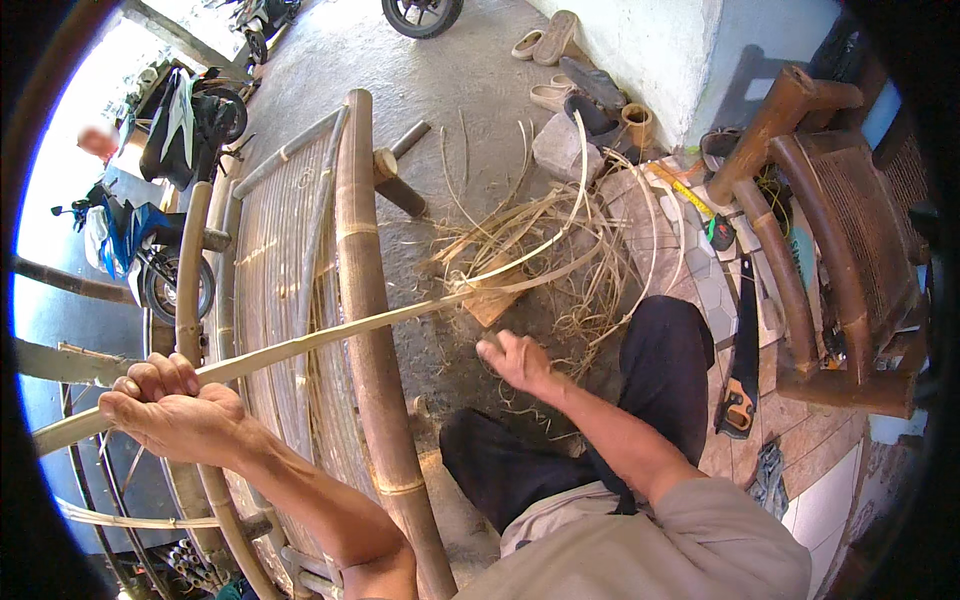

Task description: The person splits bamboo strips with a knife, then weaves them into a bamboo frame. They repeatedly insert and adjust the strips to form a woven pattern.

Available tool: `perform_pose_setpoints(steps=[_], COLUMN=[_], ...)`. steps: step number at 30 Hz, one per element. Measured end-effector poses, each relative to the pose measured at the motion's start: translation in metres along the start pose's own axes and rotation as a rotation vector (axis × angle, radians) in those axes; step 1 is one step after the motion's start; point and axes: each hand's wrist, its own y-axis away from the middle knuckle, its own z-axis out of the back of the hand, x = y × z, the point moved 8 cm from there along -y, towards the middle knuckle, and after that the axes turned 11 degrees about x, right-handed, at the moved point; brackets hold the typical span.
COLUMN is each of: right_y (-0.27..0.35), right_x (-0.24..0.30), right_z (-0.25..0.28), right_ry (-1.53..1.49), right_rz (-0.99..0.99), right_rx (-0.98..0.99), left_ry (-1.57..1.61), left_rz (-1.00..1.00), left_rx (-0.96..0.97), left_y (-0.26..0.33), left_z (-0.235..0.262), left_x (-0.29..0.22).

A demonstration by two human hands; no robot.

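A bamboo strip (330, 338) runs from lower left to mid-frame; the left hand (180, 402) clasps it, lower left; the right hand (522, 362) is curled near centre, whether round anything I can't tell; the strip looks light, springy, best held along its broad left part.

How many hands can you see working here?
2. The left hand is closed around the long bamboo strip; the right hand is just this side of the flat wooden piece, and whether it holds anything is unclear. Other hands may be hidden.
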Motion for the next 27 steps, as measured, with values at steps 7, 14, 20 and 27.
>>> perform_pose_setpoints(steps=[7,14,20,27], right_y=[-0.006,0.005,0.011,0.017], right_x=[-0.067,-0.099,-0.086,-0.074], right_z=[-0.001,-0.025,0.002,-0.006], right_ry=[-0.045,-0.376,0.173,-0.484], right_rz=[-0.265,-0.495,-0.374,-0.420], right_rx=[0.097,0.211,-0.030,0.079], left_ry=[0.001,-0.015,0.045,0.198], left_rz=[-0.001,0.072,0.078,0.148], left_rx=[-0.001,-0.024,0.010,0.086], left_y=[-0.006,-0.004,-0.003,-0.008], left_z=[0.006,0.014,0.012,0.012], left_x=[0.006,0.010,0.008,0.017])
